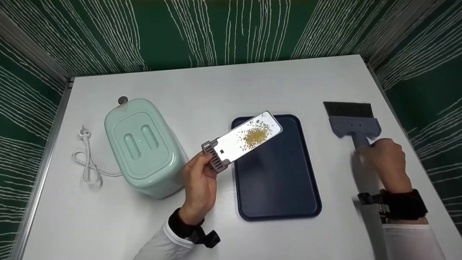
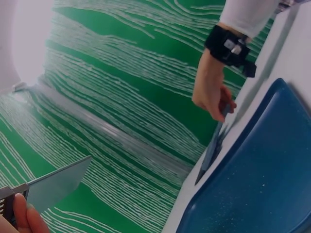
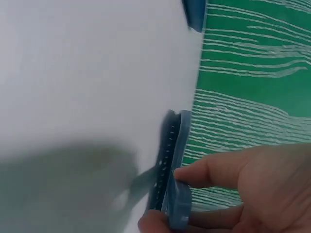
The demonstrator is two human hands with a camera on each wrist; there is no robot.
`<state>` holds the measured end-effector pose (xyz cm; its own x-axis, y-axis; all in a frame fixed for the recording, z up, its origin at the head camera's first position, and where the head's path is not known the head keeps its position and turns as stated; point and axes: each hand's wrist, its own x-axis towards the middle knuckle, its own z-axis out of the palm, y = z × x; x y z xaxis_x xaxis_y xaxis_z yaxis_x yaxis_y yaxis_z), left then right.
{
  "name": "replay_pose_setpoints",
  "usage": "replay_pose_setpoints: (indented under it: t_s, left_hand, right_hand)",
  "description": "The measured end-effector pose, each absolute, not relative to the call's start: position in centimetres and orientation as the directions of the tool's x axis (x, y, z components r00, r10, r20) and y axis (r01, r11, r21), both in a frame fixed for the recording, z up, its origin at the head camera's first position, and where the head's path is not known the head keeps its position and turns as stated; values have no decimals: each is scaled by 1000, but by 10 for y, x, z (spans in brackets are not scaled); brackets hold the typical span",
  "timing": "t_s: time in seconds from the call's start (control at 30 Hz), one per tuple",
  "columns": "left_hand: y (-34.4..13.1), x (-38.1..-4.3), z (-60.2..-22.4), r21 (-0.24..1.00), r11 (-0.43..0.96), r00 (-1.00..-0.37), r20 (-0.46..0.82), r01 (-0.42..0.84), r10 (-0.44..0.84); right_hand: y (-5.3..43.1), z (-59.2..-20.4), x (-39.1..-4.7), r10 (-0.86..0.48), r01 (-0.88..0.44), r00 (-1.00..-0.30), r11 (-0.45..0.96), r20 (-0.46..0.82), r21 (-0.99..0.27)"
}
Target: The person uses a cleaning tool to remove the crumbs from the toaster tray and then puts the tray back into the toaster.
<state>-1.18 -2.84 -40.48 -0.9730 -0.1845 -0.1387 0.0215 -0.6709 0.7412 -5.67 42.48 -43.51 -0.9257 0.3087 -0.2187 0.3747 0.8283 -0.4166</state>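
Observation:
My left hand [image 1: 200, 186] pinches the grey slotted end of a flat silvery crumb tray [image 1: 231, 145], thumb on top. A heap of yellow crumbs [image 1: 255, 137] lies toward its far end. It is held above the upper left part of a dark blue serving tray [image 1: 276, 187]. At the right, my right hand [image 1: 389, 162] grips the handle of a blue-grey brush [image 1: 355, 125] with dark bristles pointing away from me. The right wrist view shows thumb and fingers around the brush handle [image 3: 180, 206]. Whether the brush touches the table cannot be told.
A mint-green toaster-like appliance [image 1: 142, 144] with a lid stands left of my left hand. Its white power cord [image 1: 90, 162] lies bundled beside it. The white table [image 1: 202, 92] is bordered by green, white-streaked panels [image 1: 227, 32] at the back and sides.

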Motion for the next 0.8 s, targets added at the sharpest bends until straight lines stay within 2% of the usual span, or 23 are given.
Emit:
replay_pose_setpoints:
  t_s: [0.2, 0.5, 0.67, 0.8]
  left_hand:
    - [-28, -12, -405, 740, -673, -973, -133, 28, -187]
    - [-28, -12, -406, 739, -673, -974, -130, 30, -187]
    - [-28, -12, -406, 741, -671, -974, -134, 26, -185]
    - [-29, -12, -407, 746, -666, -972, -145, 17, -186]
  right_hand:
    - [435, -428, -55, 351, 373, -926, 792, -139, -483]
    - [436, -415, -52, 454, 423, -886, 717, -90, -554]
    - [429, -412, -54, 569, 446, -822, 618, -24, -648]
    - [423, -410, -57, 663, 381, -749, 441, 8, -813]
